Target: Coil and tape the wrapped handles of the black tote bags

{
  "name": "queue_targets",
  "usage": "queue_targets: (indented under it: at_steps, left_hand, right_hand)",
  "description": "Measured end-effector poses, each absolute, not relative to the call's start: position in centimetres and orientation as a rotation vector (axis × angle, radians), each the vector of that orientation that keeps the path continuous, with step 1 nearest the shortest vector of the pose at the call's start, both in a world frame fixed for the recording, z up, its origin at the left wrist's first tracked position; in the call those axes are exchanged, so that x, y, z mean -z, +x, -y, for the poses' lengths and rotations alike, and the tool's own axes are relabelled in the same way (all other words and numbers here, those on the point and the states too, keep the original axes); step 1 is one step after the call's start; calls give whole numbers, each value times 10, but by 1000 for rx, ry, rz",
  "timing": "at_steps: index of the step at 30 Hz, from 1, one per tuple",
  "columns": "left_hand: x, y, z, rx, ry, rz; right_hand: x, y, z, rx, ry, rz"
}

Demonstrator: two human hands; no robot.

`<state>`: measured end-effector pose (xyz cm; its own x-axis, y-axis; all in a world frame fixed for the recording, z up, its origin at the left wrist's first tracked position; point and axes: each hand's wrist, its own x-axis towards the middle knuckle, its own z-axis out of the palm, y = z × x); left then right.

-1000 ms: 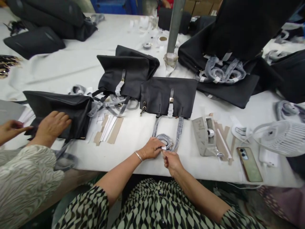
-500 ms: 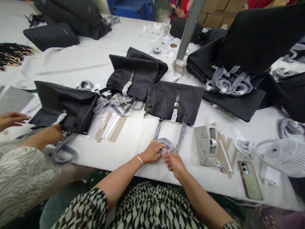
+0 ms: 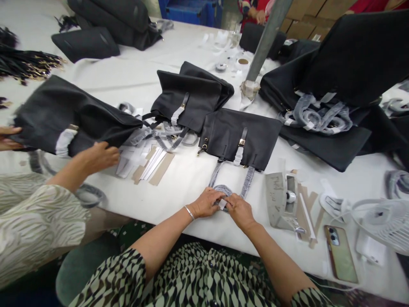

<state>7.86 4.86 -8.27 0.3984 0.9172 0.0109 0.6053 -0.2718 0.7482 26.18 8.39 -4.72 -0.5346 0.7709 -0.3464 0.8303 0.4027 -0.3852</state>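
Note:
A black handbag [image 3: 243, 136] lies flat on the white table [image 3: 191, 179] in front of me, its two wrapped handles [image 3: 247, 181] running toward me and ending in a coil. My left hand [image 3: 207, 202] is closed over that coiled, grey-wrapped handle end [image 3: 223, 191]. My right hand [image 3: 240, 209] pinches a small white piece of tape [image 3: 222, 203] against the same coil. Both hands touch each other at the table's near edge.
A grey tape dispenser [image 3: 281, 198], cardboard strips [image 3: 156, 164], a phone [image 3: 340, 253] and a white fan [image 3: 381, 219] lie nearby. More black bags [image 3: 191, 96] crowd the table. At left a co-worker's hands [image 3: 97, 155] lift another black bag [image 3: 70, 117]. A metal pole [image 3: 265, 38] stands behind.
My hands have closed in on the coiled handle, the right pressing tape to it. The co-worker at left has raised and turned their bag. The view has shifted slightly.

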Motion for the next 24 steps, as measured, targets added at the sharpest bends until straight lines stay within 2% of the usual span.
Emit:
queue_targets:
  at_steps: [6,15,24]
  left_hand:
    - [80,77,-45,-590,2065,-1286]
    - [97,81,-30,-837,2191,-1267]
    - [103,76,-29,-628,2338,-1284]
  right_hand:
    - [54,262,-88,807,1482,-2596]
    - [64,262,-81,748,1621,-2616]
    - [66,256,-79,658,1704,-2528]
